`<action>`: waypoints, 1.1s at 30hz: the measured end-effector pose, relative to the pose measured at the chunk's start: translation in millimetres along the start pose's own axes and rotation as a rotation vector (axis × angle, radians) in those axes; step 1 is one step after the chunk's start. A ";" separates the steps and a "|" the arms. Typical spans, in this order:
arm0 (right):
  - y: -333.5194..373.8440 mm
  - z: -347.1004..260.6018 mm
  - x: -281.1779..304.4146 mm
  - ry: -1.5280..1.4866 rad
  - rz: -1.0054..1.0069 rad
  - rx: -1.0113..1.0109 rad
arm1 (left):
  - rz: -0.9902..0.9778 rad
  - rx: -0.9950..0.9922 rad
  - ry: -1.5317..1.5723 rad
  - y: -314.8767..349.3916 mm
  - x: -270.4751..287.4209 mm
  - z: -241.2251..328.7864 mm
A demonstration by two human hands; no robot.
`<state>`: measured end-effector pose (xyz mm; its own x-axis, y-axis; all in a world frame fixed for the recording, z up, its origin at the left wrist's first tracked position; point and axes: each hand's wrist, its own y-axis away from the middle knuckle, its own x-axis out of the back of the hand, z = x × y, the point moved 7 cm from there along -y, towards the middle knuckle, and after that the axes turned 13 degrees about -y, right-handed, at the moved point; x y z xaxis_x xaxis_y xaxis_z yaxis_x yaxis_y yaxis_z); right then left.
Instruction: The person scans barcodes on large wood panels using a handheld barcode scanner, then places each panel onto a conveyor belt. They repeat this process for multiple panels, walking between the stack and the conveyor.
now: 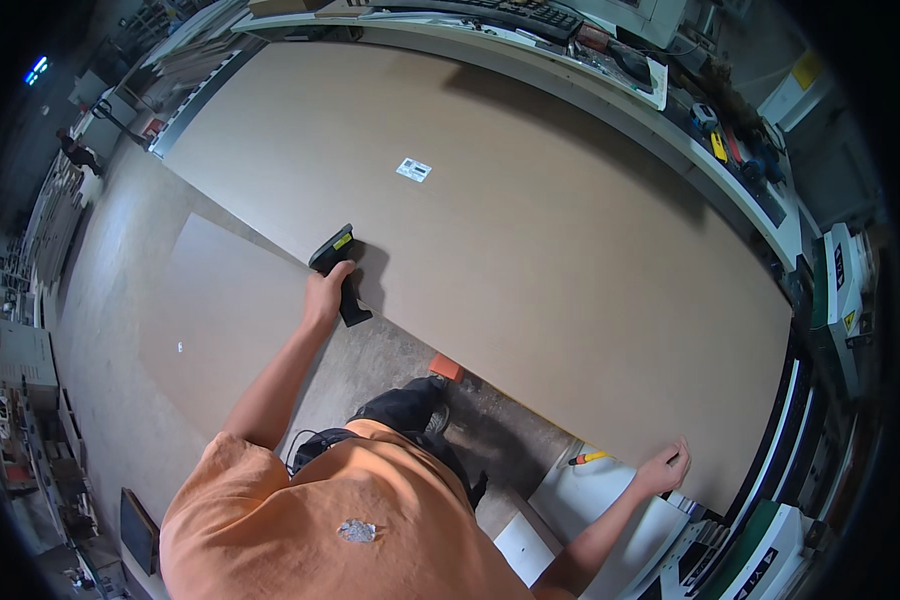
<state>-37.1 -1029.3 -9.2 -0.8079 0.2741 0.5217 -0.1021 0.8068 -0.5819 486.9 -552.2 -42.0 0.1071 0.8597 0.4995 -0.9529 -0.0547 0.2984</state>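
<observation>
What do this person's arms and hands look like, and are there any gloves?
No gloves: the left hand and right hand are bare. The left forearm and right forearm are uncovered too, with no watch showing. The left sleeve is short and orange, like the shirt.

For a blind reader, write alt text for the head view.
A person in an orange T-shirt grips a black pistol-grip scanner in the left hand at the near edge of a large tan board bearing a white label. The right hand is by the board's near right corner, a yellow tool to its left.
</observation>
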 end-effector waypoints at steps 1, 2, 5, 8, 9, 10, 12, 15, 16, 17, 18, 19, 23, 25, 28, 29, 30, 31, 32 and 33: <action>0.3 1.9 0.0 0.000 0.001 -0.016 | 0.011 -0.015 -0.009 -0.7 0.5 0.8; 0.6 3.0 -0.1 -0.002 0.001 -0.023 | 0.008 -0.016 -0.024 -1.2 -0.1 0.5; 2.1 4.0 -0.1 0.012 -0.004 0.008 | 0.033 -0.041 0.008 -1.3 1.1 0.8; 3.3 9.1 -0.1 0.028 0.001 0.019 | 0.006 -0.063 0.014 -0.3 -1.0 1.2; 3.5 10.8 -0.3 0.017 0.000 0.021 | 0.001 -0.065 0.009 -0.4 -1.2 0.6; 3.5 13.3 0.0 0.040 0.005 0.005 | 0.000 -0.075 0.000 -0.8 0.3 0.5; 4.9 14.3 -0.7 0.045 0.004 -0.009 | -0.014 -0.080 0.032 -2.3 2.5 -1.2; 14.4 0.7 -6.0 0.038 -0.021 0.027 | -0.138 0.007 0.041 -0.3 -0.6 -13.3; 22.3 -6.6 -10.6 0.053 -0.075 0.022 | -0.170 0.012 0.081 3.5 0.2 -17.9; 34.4 -18.8 -14.7 0.046 -0.104 0.046 | -0.201 -0.007 0.121 10.2 1.8 -22.3; 47.0 -32.0 -19.1 0.037 -0.115 0.070 | -0.232 -0.046 0.161 17.2 1.0 -24.9; 61.8 -51.7 -23.1 0.033 -0.105 0.151 | -0.290 -0.098 0.231 29.1 -1.1 -28.3; 126.8 -123.5 -41.3 0.044 -0.157 0.233 | -0.459 -0.129 0.177 84.7 11.9 -68.3; 153.3 -160.2 -52.0 -0.071 -0.211 0.216 | -0.493 -0.091 0.148 111.3 34.2 -97.1; 189.7 -222.4 -73.3 -0.066 -0.357 0.286 | -0.487 -0.067 0.129 139.5 83.1 -133.1; 199.1 -241.7 -80.0 -0.067 -0.388 0.297 | -0.472 -0.089 0.084 145.8 104.4 -142.5; 211.0 -259.7 -85.6 -0.068 -0.425 0.308 | -0.460 -0.056 -0.022 152.2 126.8 -157.4; 222.7 -276.8 -91.3 -0.075 -0.448 0.315 | -0.429 -0.099 -0.059 158.1 151.8 -166.2; 235.4 -293.2 -95.2 -0.066 -0.453 0.336 | -0.401 -0.103 -0.138 163.4 178.9 -178.9; 249.0 -307.1 -99.7 -0.050 -0.462 0.353 | -0.374 -0.083 -0.229 166.9 205.1 -192.9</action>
<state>196.2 -695.1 -14.5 -0.6589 -0.0968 0.7460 -0.6311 0.6108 -0.4781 295.0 -287.0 -46.7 0.4997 0.6773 0.5400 -0.8554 0.2875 0.4309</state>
